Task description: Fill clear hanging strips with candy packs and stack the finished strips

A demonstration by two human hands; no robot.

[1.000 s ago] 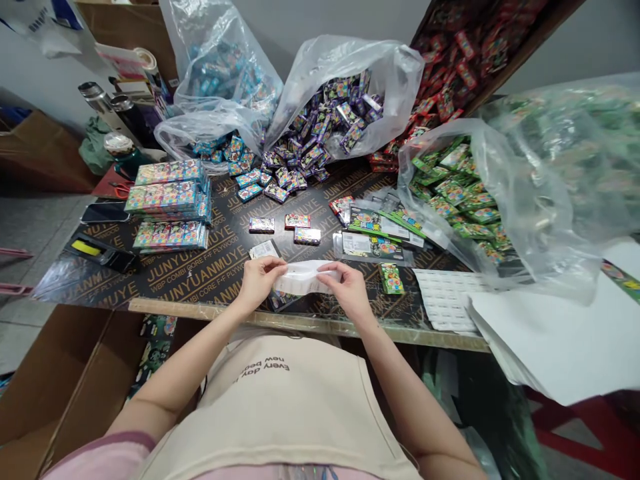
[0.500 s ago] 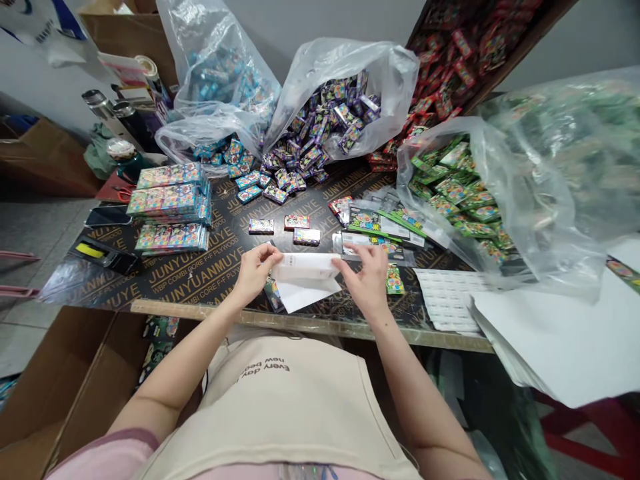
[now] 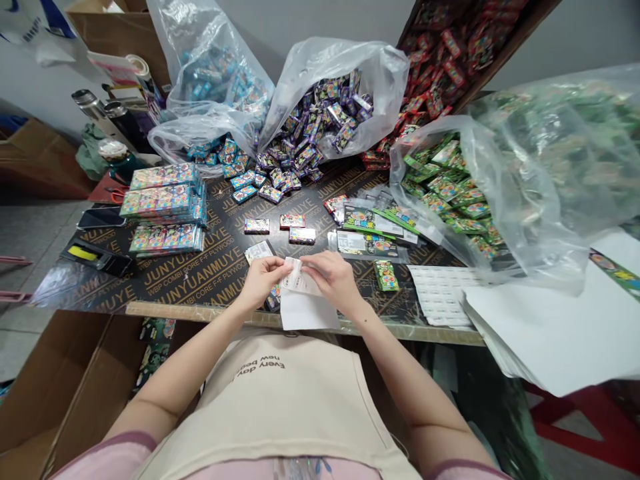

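Between my two hands is a white label sheet (image 3: 309, 315), its upper part curled over and showing small print. My left hand (image 3: 261, 281) pinches the upper left corner with thumb and forefinger. The fingers of my right hand (image 3: 334, 279) are closed on the top edge, close beside the left fingertips. A packet with a white label (image 3: 259, 251) lies partly hidden behind my left hand. Beyond the sheet sit a small dark box (image 3: 257, 226), a red box (image 3: 292, 221) and a white-sided box (image 3: 302, 236). Right of my right hand lies a green packet (image 3: 387, 276).
Stacked candy packs (image 3: 163, 200) and a tape dispenser (image 3: 95, 255) are on the left. Plastic bags of blue (image 3: 235, 157), purple (image 3: 305, 143) and green packets (image 3: 457, 187) line the back. Flat plastic sleeves (image 3: 370, 245), printed sheets (image 3: 440, 293) and white paper (image 3: 545, 327) lie right.
My right hand has moved left, close to my left hand. The sheet's curled part has turned so its print faces up, and its lower edge has come toward me. The view has shifted slightly.
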